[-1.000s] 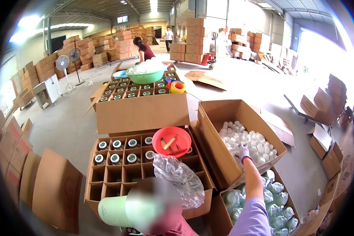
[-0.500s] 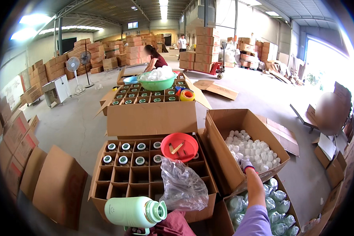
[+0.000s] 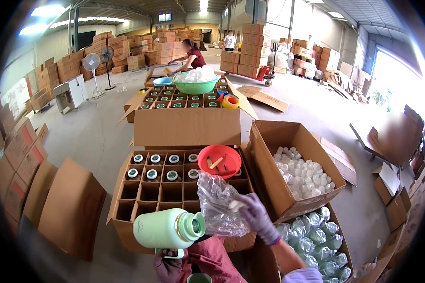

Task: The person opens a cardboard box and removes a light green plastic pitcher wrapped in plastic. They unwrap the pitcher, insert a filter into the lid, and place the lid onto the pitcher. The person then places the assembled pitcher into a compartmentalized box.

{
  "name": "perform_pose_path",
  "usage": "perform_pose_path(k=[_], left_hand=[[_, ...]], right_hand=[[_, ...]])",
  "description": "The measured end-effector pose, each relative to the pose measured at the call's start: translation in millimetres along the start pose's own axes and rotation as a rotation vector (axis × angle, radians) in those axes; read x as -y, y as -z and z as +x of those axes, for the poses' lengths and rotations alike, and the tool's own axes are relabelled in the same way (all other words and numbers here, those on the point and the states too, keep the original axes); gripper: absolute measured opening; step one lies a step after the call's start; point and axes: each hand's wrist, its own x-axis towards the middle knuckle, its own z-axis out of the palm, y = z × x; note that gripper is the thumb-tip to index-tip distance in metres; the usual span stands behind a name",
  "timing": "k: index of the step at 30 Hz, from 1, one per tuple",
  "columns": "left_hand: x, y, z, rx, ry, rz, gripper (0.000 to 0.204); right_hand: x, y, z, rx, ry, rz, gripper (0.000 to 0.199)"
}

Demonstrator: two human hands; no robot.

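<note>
My left hand [image 3: 169,267], in a dark glove, is closed round the handle of a mint-green flask [image 3: 158,228]. The flask lies tilted on its side, its open mouth facing right. Pinched in the gloved fingers of my right hand [image 3: 259,218] is a small white cap [image 3: 236,205], just right of the flask's mouth. Beneath that hand a crumpled clear plastic bag [image 3: 217,188] hangs over the divided carton [image 3: 123,174], where several white-capped bottles [image 3: 151,174] fill the far cells. A green round vessel [image 3: 199,278] shows partly at the lower edge.
To the right stands a carton [image 3: 264,188] holding loose white caps [image 3: 304,177]; below it, bagged green bottles [image 3: 316,240] fill another. A red basin [image 3: 219,161] with small tools rests on the divided carton. Farther off are a green basin [image 3: 193,87] and a crouching person [image 3: 193,59].
My right hand has come left out of the carton of white caps and now holds one beside the flask. The flask has risen slightly. The far person's arm has reached out.
</note>
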Motion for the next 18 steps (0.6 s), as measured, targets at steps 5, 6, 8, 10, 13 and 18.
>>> perform_pose_path(k=[5,6,8,10,13,18], left_hand=[[-62,-32,-1,0.035,0.455,-1.362,0.015],[-66,-31,-2,-0.084,0.479,-1.321,0.014],[-56,-18,-4,-0.065,0.459,-1.350,0.015],[-44,-11,0,0.070,0.398,-1.361,0.018],[-48,3,-5,0.106,0.329,-1.223,0.025],[-59,-12,0,0.033,0.501,-1.188,0.010]], right_hand=[[30,-74,-15,-0.191,0.032,0.468,0.036],[35,-83,-13,-0.218,0.146,0.331,0.037],[37,-97,-14,-0.200,0.213,0.338,0.036],[46,-105,-15,-0.289,0.224,0.363,0.036],[74,-115,-8,-0.248,0.261,0.079,0.048],[58,-119,-4,-0.335,0.317,-0.249,0.047]])
